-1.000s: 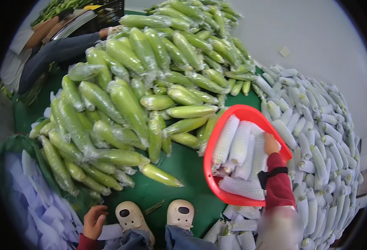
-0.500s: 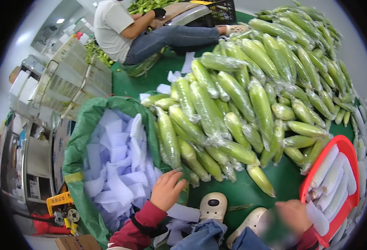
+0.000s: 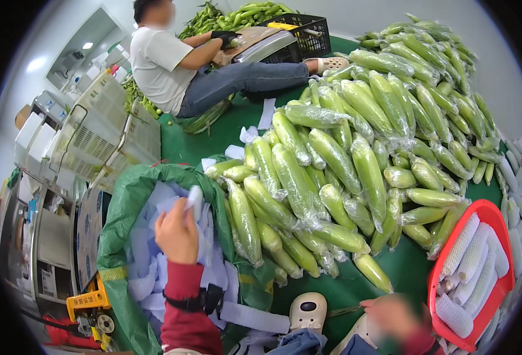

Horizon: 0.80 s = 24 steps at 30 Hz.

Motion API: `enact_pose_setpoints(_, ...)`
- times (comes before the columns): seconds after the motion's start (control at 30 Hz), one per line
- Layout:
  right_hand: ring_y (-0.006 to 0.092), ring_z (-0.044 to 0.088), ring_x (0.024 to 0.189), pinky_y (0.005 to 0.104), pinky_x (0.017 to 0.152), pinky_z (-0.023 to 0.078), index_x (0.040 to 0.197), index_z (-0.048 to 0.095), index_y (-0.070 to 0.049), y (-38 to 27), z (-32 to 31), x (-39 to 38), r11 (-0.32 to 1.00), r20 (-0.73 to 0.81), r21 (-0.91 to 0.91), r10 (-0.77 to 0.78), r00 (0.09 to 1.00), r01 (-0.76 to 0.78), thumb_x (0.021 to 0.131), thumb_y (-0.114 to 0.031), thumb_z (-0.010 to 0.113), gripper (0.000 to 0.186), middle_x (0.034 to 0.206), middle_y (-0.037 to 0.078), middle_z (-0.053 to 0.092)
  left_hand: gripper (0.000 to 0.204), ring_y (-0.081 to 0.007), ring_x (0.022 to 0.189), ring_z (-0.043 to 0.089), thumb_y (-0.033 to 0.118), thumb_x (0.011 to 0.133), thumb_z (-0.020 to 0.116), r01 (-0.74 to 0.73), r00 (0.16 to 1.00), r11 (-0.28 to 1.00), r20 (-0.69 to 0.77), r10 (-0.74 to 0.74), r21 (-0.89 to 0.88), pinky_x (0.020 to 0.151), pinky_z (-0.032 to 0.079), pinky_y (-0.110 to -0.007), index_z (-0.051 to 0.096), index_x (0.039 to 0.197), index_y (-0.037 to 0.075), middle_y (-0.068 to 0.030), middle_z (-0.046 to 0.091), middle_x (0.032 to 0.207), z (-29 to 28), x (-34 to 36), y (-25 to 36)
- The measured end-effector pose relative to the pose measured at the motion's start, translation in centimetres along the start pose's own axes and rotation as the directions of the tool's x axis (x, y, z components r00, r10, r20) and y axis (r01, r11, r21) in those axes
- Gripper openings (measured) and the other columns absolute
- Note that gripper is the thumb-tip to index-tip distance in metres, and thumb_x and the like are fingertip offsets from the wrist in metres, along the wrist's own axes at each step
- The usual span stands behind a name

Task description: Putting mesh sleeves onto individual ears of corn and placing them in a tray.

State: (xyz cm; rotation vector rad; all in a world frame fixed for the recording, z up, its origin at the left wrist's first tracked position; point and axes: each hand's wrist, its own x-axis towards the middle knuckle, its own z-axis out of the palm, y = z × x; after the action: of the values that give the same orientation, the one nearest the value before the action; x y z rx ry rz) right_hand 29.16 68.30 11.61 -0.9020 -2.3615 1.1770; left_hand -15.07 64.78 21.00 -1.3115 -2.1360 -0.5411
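Over a green woven sack point(image 3: 117, 236) full of white foam net sleeves point(image 3: 148, 260), my left hand point(image 3: 177, 234) is raised, its fingers pinching the end of one foam net sleeve point(image 3: 194, 200). My right hand point(image 3: 391, 316) is low on the right, above my shoe and beside the red basket point(image 3: 434, 278); a blur hides most of its fingers. In that basket lie several foam-sleeved corn cobs point(image 3: 474, 254). Between and beyond my hands is a big heap of film-wrapped corn cobs point(image 3: 296, 177), with one cob point(image 3: 372, 272) lying at its near edge.
A seated person point(image 3: 166, 65) works at the back beside a black crate point(image 3: 308, 35) and loose green corn point(image 3: 243, 18). Pale plastic crates point(image 3: 89, 124) and a metal cart point(image 3: 53, 225) stand left. More foam-sleeved cobs point(image 3: 518, 177) are piled along the right edge. My shoes point(image 3: 307, 310) rest on the green floor.
My left hand has moved up and left from the sack's right edge and now pinches a foam net sleeve. My right hand has shifted slightly left and down, away from the red basket.
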Motion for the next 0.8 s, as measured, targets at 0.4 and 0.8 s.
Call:
enact_pose_setpoints(0.4,0.0134,0.053,0.073,0.0246,0.067,0.044,0.149,0.005,-0.015,1.1,-1.1,4.9,0.319,0.517,0.801,0.058,0.854,-0.506,0.093,-0.026,0.05,0.073,0.094,0.01,0.055,0.025,-0.0174,0.085,0.054,0.005,0.084,0.06,0.796,0.334,0.326,0.82,0.465,-0.51,0.072,0.044,-0.029,0.054,0.108,0.006,-0.007,0.053,0.104,0.6,-10.1,16.8)
enact_pose_setpoints(0.8,0.014,0.057,0.094,0.0341,0.078,0.048,0.109,0.051,-0.008,8.5,7.5,-3.3,0.053,0.421,0.871,0.433,0.797,-0.489,0.095,-0.015,0.046,0.016,0.101,0.005,0.057,0.012,-0.0044,0.077,0.052,0.016,0.095,0.053,0.86,0.102,0.384,0.85,0.517,-0.337,0.066,0.046,-0.027,0.052,0.098,0.005,-0.0004,0.059,0.084,9.5,-22.1,21.4)
